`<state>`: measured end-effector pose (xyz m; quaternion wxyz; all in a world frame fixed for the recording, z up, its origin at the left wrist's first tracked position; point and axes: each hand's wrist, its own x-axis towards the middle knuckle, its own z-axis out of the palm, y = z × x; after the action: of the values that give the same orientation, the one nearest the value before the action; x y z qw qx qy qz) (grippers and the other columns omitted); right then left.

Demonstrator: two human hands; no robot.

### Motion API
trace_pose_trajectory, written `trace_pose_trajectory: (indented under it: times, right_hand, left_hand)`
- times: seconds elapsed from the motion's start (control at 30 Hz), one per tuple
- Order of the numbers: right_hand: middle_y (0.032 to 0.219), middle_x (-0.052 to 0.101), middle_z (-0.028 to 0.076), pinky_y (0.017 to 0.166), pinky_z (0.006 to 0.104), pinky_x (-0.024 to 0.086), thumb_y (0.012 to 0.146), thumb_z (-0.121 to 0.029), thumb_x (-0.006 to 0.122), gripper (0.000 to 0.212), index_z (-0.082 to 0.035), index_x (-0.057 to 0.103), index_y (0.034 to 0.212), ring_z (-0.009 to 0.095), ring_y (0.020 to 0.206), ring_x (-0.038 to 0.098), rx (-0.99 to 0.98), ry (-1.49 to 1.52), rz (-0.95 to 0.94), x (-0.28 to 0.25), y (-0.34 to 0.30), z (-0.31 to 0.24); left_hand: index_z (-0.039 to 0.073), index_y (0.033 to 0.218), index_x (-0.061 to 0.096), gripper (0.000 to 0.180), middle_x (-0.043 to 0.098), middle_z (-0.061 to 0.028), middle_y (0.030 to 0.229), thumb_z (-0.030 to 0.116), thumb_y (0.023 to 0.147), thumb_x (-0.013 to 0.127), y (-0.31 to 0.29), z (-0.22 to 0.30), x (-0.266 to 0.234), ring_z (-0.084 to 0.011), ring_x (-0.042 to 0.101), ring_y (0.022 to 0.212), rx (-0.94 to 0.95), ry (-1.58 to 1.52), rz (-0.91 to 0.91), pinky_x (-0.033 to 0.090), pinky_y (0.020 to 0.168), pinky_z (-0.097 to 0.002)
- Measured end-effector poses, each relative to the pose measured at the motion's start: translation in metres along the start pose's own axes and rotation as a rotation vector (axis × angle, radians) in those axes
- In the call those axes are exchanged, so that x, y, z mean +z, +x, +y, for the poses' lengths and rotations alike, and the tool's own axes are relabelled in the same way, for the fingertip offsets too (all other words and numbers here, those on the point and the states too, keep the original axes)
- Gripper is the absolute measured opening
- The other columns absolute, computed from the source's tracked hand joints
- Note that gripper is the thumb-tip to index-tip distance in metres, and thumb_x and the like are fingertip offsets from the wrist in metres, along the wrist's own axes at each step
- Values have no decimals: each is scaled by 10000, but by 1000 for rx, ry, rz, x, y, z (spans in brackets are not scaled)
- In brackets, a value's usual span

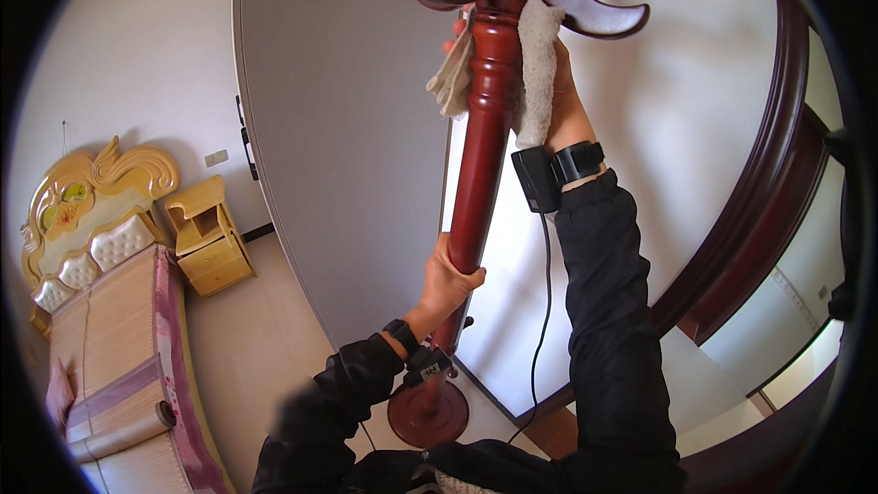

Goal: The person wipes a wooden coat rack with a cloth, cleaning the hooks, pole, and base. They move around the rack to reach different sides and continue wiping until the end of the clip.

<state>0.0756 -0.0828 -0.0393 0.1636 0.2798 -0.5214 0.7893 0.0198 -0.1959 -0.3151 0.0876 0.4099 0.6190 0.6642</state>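
Note:
A dark red wooden coat stand [481,174] rises in front of me, with curved hooks [604,18] at its top and a round base [428,416] on the floor. My left hand [446,276] is wrapped round the lower part of its pole. Higher up, my right hand [569,96] holds a beige cloth [538,73] against the turned rings of the pole, just under the hooks. The cloth goes round behind the pole, and one end hangs out on the left side. Some fingertips show beside that end; the pole and cloth hide the rest of the fingers.
A grey door panel [357,128] stands behind the coat stand. Dark red curved trim [768,183] runs down the right side. Far left are a bed [119,338] with a carved headboard and a yellow wooden nightstand [215,247]. A black cable [545,311] hangs from my right wrist.

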Motion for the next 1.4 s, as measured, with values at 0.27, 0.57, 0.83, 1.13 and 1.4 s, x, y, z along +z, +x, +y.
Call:
trace_pose_trajectory:
  times: [0.27, 0.57, 0.83, 1.13, 1.4]
  right_hand:
    - [1024, 698, 98, 731, 389, 616, 900, -500, 704, 557, -63, 605, 1230, 212, 861, 698, -156, -346, 108, 4, 11, 6]
    - [958, 716, 117, 719, 323, 601, 815, -215, 795, 359, -19, 674, 1091, 195, 821, 712, -504, -720, 514, 25, 28, 19]
    - [1096, 687, 274, 913, 451, 548, 651, -320, 862, 843, 121, 462, 1248, 353, 1003, 706, -532, -1583, 1131, 48, 30, 41]
    - [990, 717, 143, 719, 364, 609, 763, -272, 818, 504, -1, 651, 1154, 235, 812, 720, -383, -924, 672, 28, 20, 15]
    - [958, 731, 115, 737, 395, 606, 819, -441, 697, 508, -47, 638, 1134, 228, 806, 712, -146, -641, 505, 23, 6, 11]
  left_hand:
    - [51, 1174, 501, 557, 662, -125, 969, 117, 720, 817, -4, 2, -3, -239, 663, 855, 9, 12, 16, 559, 793, -360]
    - [51, 1132, 499, 535, 612, -92, 952, 88, 698, 809, -3, -4, 3, -205, 605, 856, 17, -90, 44, 533, 799, -369]
    - [31, 1151, 514, 484, 699, -193, 973, 71, 739, 765, -2, -9, 5, -291, 701, 834, 124, -26, 96, 568, 776, -374]
    - [72, 1164, 483, 503, 676, -148, 1033, 48, 752, 769, -1, 1, -4, -260, 682, 896, -11, -107, -51, 560, 812, -367]
    - [66, 1122, 508, 437, 681, -131, 987, 56, 764, 758, 0, -6, -1, -245, 675, 862, -10, -170, -44, 543, 802, -346]
